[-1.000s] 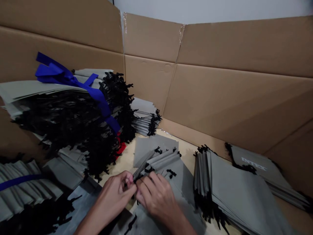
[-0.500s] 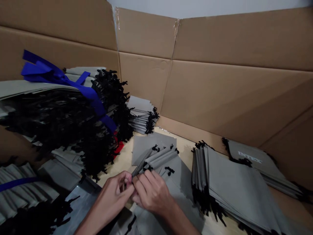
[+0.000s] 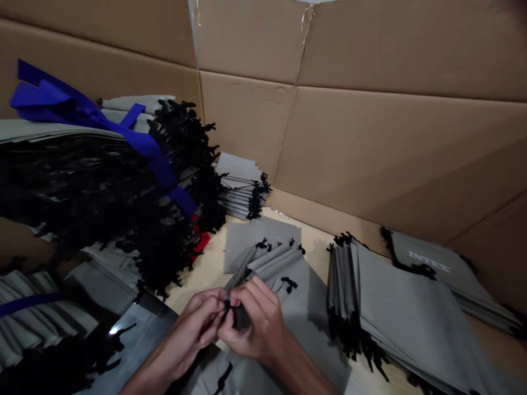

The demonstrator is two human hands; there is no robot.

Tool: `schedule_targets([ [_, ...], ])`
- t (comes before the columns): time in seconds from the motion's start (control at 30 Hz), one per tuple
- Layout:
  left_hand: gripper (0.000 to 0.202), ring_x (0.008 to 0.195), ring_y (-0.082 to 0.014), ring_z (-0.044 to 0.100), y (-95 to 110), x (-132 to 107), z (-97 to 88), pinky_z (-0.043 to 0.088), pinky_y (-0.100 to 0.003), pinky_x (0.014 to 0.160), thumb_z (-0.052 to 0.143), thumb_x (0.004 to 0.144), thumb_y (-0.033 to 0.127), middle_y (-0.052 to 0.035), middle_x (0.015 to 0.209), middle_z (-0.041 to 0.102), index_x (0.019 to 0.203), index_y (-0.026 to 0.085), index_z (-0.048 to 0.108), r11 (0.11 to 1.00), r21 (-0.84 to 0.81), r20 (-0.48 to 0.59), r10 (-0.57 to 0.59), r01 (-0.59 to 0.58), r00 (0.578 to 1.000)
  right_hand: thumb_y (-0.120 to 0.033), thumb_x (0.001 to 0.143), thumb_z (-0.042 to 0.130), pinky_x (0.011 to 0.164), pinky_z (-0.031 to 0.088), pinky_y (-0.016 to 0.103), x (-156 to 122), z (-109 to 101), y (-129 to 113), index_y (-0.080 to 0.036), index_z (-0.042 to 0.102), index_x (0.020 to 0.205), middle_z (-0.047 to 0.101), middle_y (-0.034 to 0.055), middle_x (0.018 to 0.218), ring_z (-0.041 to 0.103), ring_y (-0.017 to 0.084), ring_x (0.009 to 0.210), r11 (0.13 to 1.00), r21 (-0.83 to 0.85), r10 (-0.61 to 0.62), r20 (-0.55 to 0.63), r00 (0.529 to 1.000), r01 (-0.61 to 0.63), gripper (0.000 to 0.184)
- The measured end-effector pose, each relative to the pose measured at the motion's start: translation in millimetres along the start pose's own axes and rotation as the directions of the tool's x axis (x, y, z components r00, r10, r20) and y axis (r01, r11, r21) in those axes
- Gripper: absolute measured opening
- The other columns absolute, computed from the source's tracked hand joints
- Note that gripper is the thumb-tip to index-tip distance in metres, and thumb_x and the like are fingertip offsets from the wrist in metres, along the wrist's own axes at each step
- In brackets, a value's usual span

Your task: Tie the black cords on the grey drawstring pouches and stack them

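My left hand (image 3: 198,321) and my right hand (image 3: 258,321) meet at the lower middle, fingers pinched round a black drawstring cord (image 3: 226,308). The cord sits at the edge of a grey fabric bag, partly hidden by my fingers. Just beyond them lie several folded grey drawstring bags (image 3: 275,262) with small black cord knots at their ends. A flat grey bag (image 3: 308,307) spreads under and right of my right hand. Below my hands, another black cord (image 3: 223,379) shows on grey fabric.
Left, a tall stack of grey bags with black cords (image 3: 94,192) is tied with a blue strap (image 3: 154,156). A smaller stack (image 3: 237,164) stands behind. To the right lie a bag pile (image 3: 405,302) and bags printed INTEX (image 3: 430,255). Cardboard walls (image 3: 391,137) enclose the table.
My right hand has turned, its thumb and fingers now pinching at the cord, which shows between both hands. The view has tipped slightly downward.
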State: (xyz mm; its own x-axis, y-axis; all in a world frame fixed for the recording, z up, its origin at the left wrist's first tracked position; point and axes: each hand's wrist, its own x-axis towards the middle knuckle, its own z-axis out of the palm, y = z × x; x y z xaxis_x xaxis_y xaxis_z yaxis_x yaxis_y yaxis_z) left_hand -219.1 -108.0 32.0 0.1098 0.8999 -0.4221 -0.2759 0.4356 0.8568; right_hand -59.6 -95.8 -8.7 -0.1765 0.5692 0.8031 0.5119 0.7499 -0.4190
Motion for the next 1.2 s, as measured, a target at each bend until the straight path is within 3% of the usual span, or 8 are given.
schedule_targets([
  [0.23, 0.035, 0.046, -0.003, 0.013, -8, 4, 6.5, 0.015, -0.016, 0.04, 0.084, 0.065, 0.044, 0.0121, 0.055, 0.038, 0.07, 0.021, 0.058, 0.99, -0.109, 0.058, -0.087, 0.093, 0.995, -0.013, 0.077, 0.056, 0.067, 0.046, 0.029, 7, -1, -4, -0.025, 0.051, 0.091, 0.057, -0.0018, 0.078, 0.055, 0.017, 0.071, 0.991, 0.105, 0.09, -0.081, 0.993, -0.081, 0.02],
  [0.37, 0.032, 0.048, -0.0069, 0.028, 0, 3, -5.9, 0.023, -0.018, 0.045, 0.075, 0.081, 0.052, 0.0096, 0.062, 0.043, 0.086, 0.021, 0.065, 0.974, 0.201, 0.074, 0.087, -0.1, 0.993, -0.014, 0.086, 0.061, 0.074, 0.054, 0.028, 11, -19, 1, -0.024, 0.063, 0.106, 0.068, 0.0022, 0.091, 0.066, 0.019, 0.084, 0.984, 0.128, 0.106, 0.11, 0.988, -0.12, 0.023],
  [0.47, 0.023, 0.054, -0.0108, 0.04, 9, 3, -19.3, 0.034, -0.02, 0.051, 0.069, 0.09, 0.045, 0.0087, 0.066, 0.045, 0.088, 0.023, 0.062, 0.831, 0.48, 0.181, 0.22, -0.281, 0.959, -0.015, 0.093, 0.061, 0.098, 0.058, 0.033, 20, -35, 3, -0.025, 0.06, 0.141, 0.073, 0.0089, 0.131, 0.071, 0.023, 0.118, 0.981, 0.126, 0.112, 0.272, 0.956, -0.15, 0.049],
  [0.57, 0.01, 0.069, -0.0151, 0.055, 16, 3, -28.1, 0.046, -0.022, 0.063, 0.065, 0.095, 0.032, 0.0041, 0.078, 0.057, 0.091, 0.024, 0.062, 0.643, 0.634, 0.259, 0.346, -0.429, 0.902, -0.018, 0.096, 0.065, 0.104, 0.057, 0.033, 36, -44, 5, -0.032, 0.056, 0.152, 0.065, 0.0035, 0.155, 0.067, 0.023, 0.135, 0.989, 0.051, 0.1, 0.454, 0.885, -0.137, 0.059],
  [0.77, 0.004, 0.079, -0.0175, 0.066, 15, 0, -39.3, 0.053, -0.022, 0.072, 0.062, 0.101, 0.029, 0.0004, 0.091, 0.067, 0.101, 0.026, 0.065, 0.516, 0.67, 0.298, 0.473, -0.534, 0.829, -0.026, 0.1, 0.074, 0.071, 0.053, 0.028, 58, -37, 14, -0.028, 0.071, 0.125, 0.077, 0.0004, 0.113, 0.076, 0.02, 0.099, 0.995, -0.101, 0.067, 0.625, 0.777, -0.004, 0.025],
  [0.93, 0.022, 0.08, -0.0177, 0.065, 12, -2, -54.2, 0.054, -0.023, 0.075, 0.065, 0.099, 0.024, -0.0001, 0.086, 0.064, 0.08, 0.025, 0.054, 0.48, 0.634, 0.237, 0.625, -0.606, 0.743, -0.024, 0.105, 0.069, 0.08, 0.056, 0.027, 41, -22, 27, -0.026, 0.072, 0.12, 0.075, 0.003, 0.114, 0.074, 0.018, 0.096, 0.994, 0.045, 0.058, 0.517, 0.854, -0.095, 0.016],
  [1.07, 0.022, 0.082, -0.0177, 0.067, 5, -4, -56.3, 0.054, -0.023, 0.075, 0.063, 0.098, 0.022, -0.0004, 0.085, 0.068, 0.078, 0.025, 0.057, 0.513, 0.643, 0.21, 0.596, -0.569, 0.775, -0.023, 0.107, 0.062, 0.088, 0.059, 0.029, 24, -12, 28, -0.024, 0.072, 0.124, 0.074, 0.0071, 0.114, 0.074, 0.019, 0.101, 0.97, 0.185, 0.086, 0.34, 0.936, -0.157, 0.019],
  [1.2, 0.006, 0.096, -0.02, 0.076, -14, -1, -45.8, 0.06, -0.025, 0.086, 0.071, 0.099, 0.029, -0.0027, 0.1, 0.078, 0.094, 0.025, 0.07, 0.542, 0.642, 0.156, 0.599, -0.542, 0.785, -0.021, 0.107, 0.06, 0.085, 0.06, 0.028, 19, -10, 26, -0.024, 0.073, 0.123, 0.075, 0.008, 0.113, 0.075, 0.019, 0.101, 0.962, 0.212, 0.106, 0.282, 0.953, -0.17, 0.02],
])
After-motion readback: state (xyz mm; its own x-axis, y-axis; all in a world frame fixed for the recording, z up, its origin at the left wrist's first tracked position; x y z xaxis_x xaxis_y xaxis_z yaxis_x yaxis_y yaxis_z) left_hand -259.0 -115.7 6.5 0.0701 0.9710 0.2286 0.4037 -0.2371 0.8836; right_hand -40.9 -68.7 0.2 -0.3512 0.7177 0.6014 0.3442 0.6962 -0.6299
